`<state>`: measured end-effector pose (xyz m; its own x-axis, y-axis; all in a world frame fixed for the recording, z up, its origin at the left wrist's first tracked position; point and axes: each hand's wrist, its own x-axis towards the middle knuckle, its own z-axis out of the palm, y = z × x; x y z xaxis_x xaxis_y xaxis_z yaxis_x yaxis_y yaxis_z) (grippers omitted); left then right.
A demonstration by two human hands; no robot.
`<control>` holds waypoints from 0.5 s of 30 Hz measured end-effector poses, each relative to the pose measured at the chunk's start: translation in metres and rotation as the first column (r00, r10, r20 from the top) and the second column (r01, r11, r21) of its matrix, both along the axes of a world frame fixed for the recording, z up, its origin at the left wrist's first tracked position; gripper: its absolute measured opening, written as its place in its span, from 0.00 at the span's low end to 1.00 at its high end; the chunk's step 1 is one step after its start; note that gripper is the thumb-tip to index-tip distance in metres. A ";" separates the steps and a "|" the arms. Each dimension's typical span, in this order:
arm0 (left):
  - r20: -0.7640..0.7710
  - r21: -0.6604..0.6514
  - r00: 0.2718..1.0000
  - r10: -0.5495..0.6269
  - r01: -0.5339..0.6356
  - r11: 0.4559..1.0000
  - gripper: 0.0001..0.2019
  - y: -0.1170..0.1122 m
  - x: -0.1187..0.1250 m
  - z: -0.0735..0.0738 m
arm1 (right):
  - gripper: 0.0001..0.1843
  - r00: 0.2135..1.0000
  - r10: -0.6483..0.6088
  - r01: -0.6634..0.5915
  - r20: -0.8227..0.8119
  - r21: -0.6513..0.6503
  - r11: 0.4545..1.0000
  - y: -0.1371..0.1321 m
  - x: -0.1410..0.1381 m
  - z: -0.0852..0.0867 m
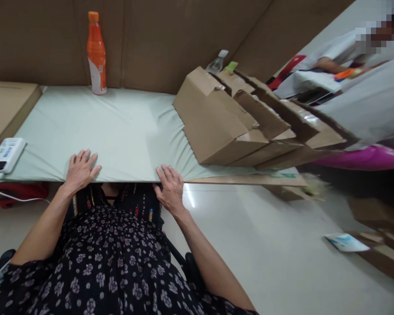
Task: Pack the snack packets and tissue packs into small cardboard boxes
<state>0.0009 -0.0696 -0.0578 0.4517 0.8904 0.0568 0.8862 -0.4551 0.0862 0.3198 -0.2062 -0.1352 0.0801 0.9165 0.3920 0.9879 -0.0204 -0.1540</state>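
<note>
My left hand (82,169) lies with fingers spread on the pale green tablecloth (118,127), close to the table's front edge. Over that same edge rests my right hand (170,187), its fingertips on the cloth and its palm hanging just past the rim. Both hands are open and hold nothing. A white power bank (9,154) with a cable plugged in sits at the left corner, beyond my left hand. To the right of my right hand stand several open cardboard boxes (223,118), tilted and pressed together in a row.
An orange bottle (97,57) stands upright at the back, before a cardboard partition (164,39). A clear bottle (217,62) shows behind the boxes. At left lies a flat carton (6,105). Another person (344,57) is at the right, and more cardboard (380,249) lies low there.
</note>
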 end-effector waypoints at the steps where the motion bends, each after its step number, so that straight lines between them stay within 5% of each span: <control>1: 0.001 0.004 1.000 0.002 -0.002 1.000 0.27 -0.001 0.000 0.000 | 0.28 1.000 0.001 -0.001 0.005 0.010 1.000 0.000 0.000 0.000; 15: 0.000 0.104 1.000 0.026 -0.026 0.994 0.23 -0.016 0.002 -0.001 | 0.31 0.995 0.087 -0.097 0.057 0.198 0.975 -0.004 0.003 -0.012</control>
